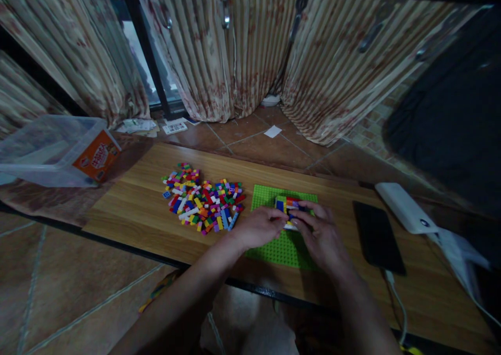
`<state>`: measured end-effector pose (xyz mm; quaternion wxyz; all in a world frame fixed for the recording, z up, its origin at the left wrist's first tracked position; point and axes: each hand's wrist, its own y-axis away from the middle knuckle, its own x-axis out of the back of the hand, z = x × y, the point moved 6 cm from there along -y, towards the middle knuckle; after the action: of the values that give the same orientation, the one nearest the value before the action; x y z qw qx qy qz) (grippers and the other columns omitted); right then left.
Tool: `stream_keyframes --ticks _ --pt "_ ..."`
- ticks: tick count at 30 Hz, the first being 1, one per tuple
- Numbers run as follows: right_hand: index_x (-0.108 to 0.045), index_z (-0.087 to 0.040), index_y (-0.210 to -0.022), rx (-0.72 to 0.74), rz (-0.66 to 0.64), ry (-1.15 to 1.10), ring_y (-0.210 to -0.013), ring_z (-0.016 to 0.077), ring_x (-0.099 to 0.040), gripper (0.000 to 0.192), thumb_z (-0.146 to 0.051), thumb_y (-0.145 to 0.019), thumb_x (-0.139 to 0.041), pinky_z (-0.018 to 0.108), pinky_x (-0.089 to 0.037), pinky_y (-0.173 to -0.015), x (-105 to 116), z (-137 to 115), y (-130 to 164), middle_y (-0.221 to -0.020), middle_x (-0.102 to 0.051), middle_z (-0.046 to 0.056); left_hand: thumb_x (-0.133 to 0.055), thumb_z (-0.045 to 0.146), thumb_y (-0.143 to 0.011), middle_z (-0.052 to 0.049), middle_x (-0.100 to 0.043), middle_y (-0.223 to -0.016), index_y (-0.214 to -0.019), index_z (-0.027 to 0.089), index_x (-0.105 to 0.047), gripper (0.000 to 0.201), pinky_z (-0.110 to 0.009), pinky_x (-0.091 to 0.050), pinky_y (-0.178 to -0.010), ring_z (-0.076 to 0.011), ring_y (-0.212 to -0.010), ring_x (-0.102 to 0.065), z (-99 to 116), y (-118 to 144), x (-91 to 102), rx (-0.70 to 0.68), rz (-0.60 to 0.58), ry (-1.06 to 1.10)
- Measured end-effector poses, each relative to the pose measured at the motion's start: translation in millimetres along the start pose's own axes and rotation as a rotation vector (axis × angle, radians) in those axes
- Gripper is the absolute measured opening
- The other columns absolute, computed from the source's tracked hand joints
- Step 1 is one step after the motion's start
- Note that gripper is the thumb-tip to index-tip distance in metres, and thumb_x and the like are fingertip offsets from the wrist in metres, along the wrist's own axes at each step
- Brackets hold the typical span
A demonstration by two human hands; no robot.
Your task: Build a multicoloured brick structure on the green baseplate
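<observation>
One view only, from a head-worn camera, tilted forward and down over a low light-brown wooden table (129,209). Close to the bare forearms at the bottom edge; farther off, striped beige curtains (235,57) and brown floor tiles (274,146) across the top. Wide-angle, edges bowed.

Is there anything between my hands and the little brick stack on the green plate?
Nothing visible. The left hand and right hand already meet at the brick stack on the green baseplate; the loose brick pile lies off to the left.
</observation>
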<state>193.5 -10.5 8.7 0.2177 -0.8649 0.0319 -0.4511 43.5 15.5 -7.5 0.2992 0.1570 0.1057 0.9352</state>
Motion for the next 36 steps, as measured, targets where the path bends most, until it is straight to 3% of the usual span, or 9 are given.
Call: stream_keyframes --ticks 7,19,25,36 --pt "-0.074 -0.023 -0.107 0.035 0.018 0.082 -0.115 0.0288 -0.054 0.031 -0.039 -0.094 -0.051 0.051 -0.047 -0.098 -1.4 -1.7 3.3 -0.130 -0.060 0.011 -0.045 0.033 -0.089 0.003 -0.053 -0.061 -0.097 0.014 -0.070 0.033 -0.022 -0.033 -0.053 -0.0099 -0.054 -0.044 3.6 1.1 -1.6 -0.028 -0.018 -0.021" --pt "-0.073 -0.022 -0.092 -0.205 0.158 -0.066 -0.108 0.0252 -0.061 0.026 -0.039 -0.091 -0.053 0.049 -0.046 -0.099 11.9 4.3 1.4 -0.115 -0.066 0.010 -0.045 0.032 -0.087 0.001 -0.056 -0.061 -0.104 0.012 -0.071 0.036 -0.022 -0.035 -0.053 -0.0110 -0.054 -0.047 5.8 2.7 -1.8 -0.012 0.003 -0.047" --pt "-0.074 -0.021 -0.089 -0.151 0.078 -0.089 -0.116 0.0254 -0.057 0.023 -0.028 -0.088 -0.052 0.049 -0.044 -0.102 5.9 -1.8 4.7 -0.124 -0.062 0.010 -0.045 0.028 -0.087 0.002 -0.055 -0.059 -0.103 0.013 -0.071 0.034 -0.022 -0.036 -0.055 -0.0101 -0.052 -0.045 11.8 5.3 -1.9 -0.003 0.005 -0.060" --pt "-0.076 -0.026 -0.095 -0.060 0.072 0.082 -0.113 0.0273 -0.056 0.035 -0.015 -0.082 -0.046 0.050 -0.049 -0.094 3.2 -0.5 9.4 -0.125 -0.062 0.007 -0.043 0.025 -0.088 0.002 -0.056 -0.061 -0.094 0.015 -0.070 0.029 -0.022 -0.034 -0.052 -0.0101 -0.053 -0.046 13.4 4.4 -3.3 -0.070 -0.016 -0.127"
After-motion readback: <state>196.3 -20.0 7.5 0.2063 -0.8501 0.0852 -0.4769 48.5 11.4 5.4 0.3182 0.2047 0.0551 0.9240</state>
